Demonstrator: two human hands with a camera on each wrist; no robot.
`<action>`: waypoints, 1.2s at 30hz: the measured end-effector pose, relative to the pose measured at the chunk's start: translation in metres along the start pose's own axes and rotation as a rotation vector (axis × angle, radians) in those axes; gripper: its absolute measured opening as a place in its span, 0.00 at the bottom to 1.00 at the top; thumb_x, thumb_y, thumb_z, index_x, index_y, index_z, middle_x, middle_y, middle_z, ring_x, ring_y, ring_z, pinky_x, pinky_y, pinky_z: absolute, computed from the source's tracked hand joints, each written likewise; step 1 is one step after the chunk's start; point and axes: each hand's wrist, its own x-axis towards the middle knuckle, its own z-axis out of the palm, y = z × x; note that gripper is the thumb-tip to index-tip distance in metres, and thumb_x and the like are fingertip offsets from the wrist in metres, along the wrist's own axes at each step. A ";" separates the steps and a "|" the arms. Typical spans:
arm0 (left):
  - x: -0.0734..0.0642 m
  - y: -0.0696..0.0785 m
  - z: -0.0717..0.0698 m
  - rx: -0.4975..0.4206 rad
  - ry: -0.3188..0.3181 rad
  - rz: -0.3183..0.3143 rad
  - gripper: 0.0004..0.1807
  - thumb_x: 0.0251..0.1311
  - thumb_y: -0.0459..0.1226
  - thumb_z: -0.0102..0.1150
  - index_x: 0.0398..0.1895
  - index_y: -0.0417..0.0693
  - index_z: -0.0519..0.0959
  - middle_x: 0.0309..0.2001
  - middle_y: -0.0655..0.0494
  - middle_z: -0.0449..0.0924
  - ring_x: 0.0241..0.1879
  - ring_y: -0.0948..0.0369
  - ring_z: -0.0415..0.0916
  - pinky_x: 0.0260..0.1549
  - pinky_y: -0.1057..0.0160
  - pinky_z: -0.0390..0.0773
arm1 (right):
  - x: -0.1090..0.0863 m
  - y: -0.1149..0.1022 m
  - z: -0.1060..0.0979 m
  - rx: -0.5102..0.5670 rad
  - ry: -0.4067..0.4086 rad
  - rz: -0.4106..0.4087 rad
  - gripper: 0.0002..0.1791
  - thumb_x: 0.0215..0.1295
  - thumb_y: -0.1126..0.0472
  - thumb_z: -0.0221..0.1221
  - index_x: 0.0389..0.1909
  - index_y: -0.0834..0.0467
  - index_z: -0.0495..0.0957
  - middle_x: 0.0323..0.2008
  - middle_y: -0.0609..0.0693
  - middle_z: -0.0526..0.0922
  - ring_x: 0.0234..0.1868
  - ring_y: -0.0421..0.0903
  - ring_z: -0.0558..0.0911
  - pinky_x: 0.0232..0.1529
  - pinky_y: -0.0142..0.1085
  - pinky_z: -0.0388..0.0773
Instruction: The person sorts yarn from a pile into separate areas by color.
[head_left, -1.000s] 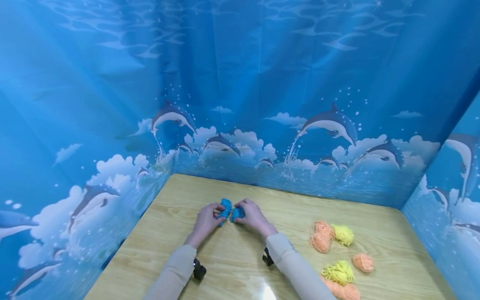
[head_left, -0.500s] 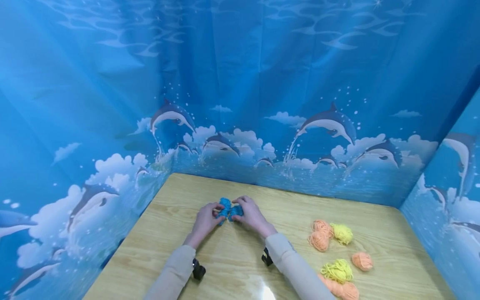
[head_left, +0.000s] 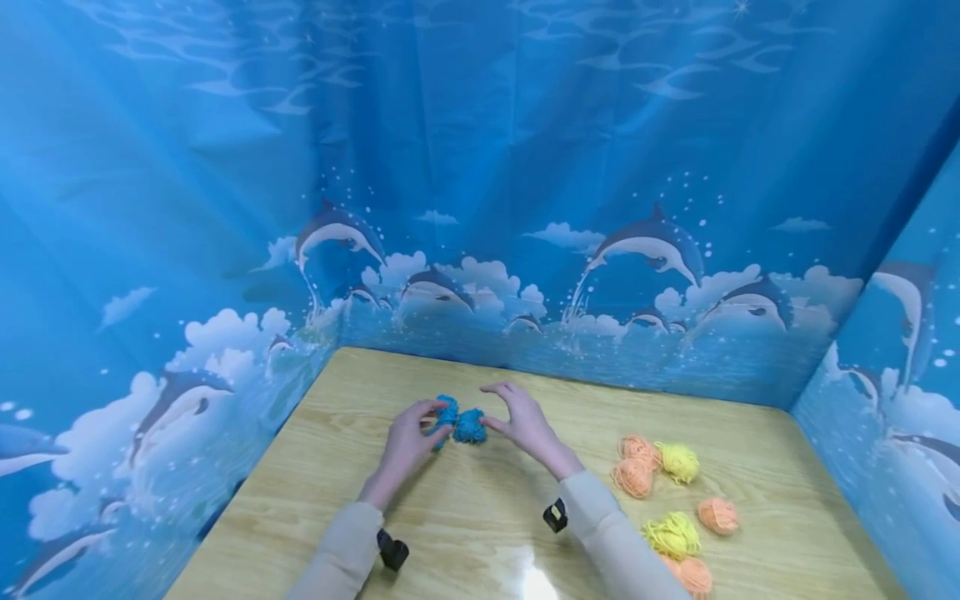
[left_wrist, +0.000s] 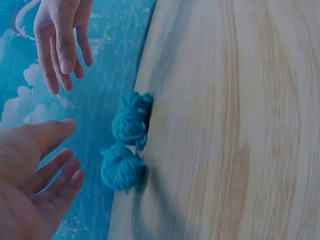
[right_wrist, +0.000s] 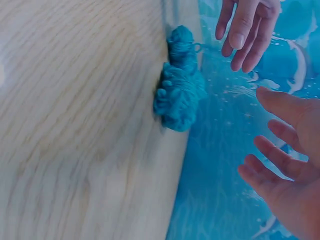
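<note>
At the near edge of the desk (head_left: 465,533), I see two pale sleeves (head_left: 337,546) reaching in, a black camera (head_left: 392,550) on each wrist. A bright patch of glare (head_left: 538,583) sits on the pale wood between them. On my right, beside the sleeve, peach yarn (head_left: 696,575) touches a yellow ball (head_left: 673,533); a single peach ball (head_left: 717,516) lies just beside them. Farther back, two more peach balls (head_left: 634,477) touch another yellow one (head_left: 678,462).

Toward the left of the far half sit the two blue yarn balls (head_left: 470,427), side by side on the grain. My left hand (head_left: 408,437) is close beside one, its grip apart; my right hand (head_left: 525,421) is beside the other, grip spread wide, thumb nearest the yarn.

Beyond the desk's rounded far corners, a blue printed curtain (head_left: 465,167) fills the back and both sides, creased, with leaping dolphins (head_left: 652,242), white clouds (head_left: 405,267) and rippled light toward the top.
</note>
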 end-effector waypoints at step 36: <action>-0.012 0.070 0.072 -0.101 -0.166 0.177 0.24 0.61 0.36 0.71 0.62 0.47 0.80 0.58 0.51 0.82 0.54 0.54 0.82 0.53 0.58 0.83 | -0.097 0.029 -0.093 -0.046 0.199 0.119 0.29 0.63 0.58 0.70 0.65 0.55 0.76 0.62 0.58 0.78 0.58 0.61 0.79 0.54 0.58 0.80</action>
